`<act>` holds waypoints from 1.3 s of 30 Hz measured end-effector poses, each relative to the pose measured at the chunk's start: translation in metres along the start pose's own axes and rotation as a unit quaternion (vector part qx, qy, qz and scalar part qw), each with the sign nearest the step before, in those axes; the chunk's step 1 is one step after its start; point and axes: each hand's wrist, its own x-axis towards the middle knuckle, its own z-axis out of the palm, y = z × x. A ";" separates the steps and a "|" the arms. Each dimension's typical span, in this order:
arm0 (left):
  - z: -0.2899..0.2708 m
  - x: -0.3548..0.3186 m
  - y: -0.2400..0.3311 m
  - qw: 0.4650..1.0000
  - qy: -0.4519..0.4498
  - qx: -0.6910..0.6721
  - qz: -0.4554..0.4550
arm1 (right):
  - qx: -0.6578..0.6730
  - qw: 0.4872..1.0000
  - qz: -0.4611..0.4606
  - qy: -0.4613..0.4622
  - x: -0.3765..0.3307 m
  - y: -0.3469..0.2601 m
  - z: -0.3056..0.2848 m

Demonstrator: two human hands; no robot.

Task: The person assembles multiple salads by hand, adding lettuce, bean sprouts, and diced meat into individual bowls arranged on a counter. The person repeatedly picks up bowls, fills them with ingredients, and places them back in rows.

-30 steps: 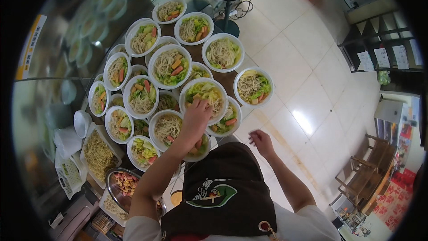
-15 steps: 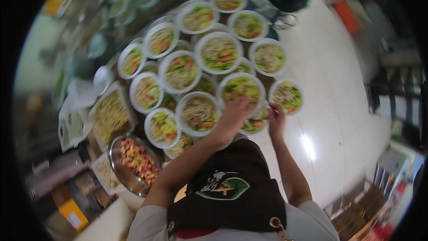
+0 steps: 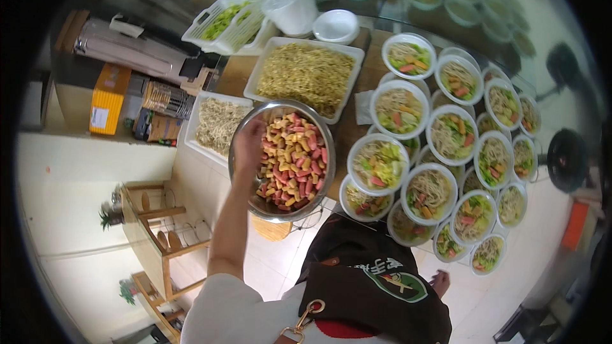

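Note:
My left hand [image 3: 250, 143] is inside the left rim of a steel mixing bowl [image 3: 326, 181], blurred by motion, so its fingers do not show clearly. Pink and tan cut sausage pieces [image 3: 293, 162] fill that bowl. Low beside my dark apron [image 3: 357, 274], my right hand [image 3: 440, 282] shows only in part, its fingers loosely apart and nothing seen in them. To the right stand stacked white round bowls of salad [image 3: 431, 194], with lettuce, pale shreds and sausage pieces. The closest of them to my right hand is a salad bowl [image 3: 449, 244] at the near edge.
Behind the steel bowl lies a white tray of yellowish sprouts [image 3: 306, 73]; left of it, a tray of pale shreds [image 3: 220, 121]. Farther back are a white basket of greens [image 3: 226, 22] and stacked empty bowls [image 3: 336, 27]. Wooden shelving [image 3: 159, 236] stands at the lower left.
The view has swung left, so the salad bowls now sit on the right. My left hand went from a salad bowl to the steel bowl; my right hand left the bowls and dropped beside the apron.

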 end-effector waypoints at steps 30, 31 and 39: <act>-0.153 0.136 -0.133 0.987 -0.015 -0.153 0.047 | -0.185 0.967 0.099 -0.147 -0.036 0.013 0.048; -0.137 0.125 -0.099 0.980 -0.056 -0.186 0.039 | -0.124 0.979 0.119 -0.107 -0.032 0.013 0.045; 0.078 -0.029 0.167 0.808 -0.446 -0.323 0.208 | 0.027 0.978 0.204 -0.018 -0.055 0.030 0.033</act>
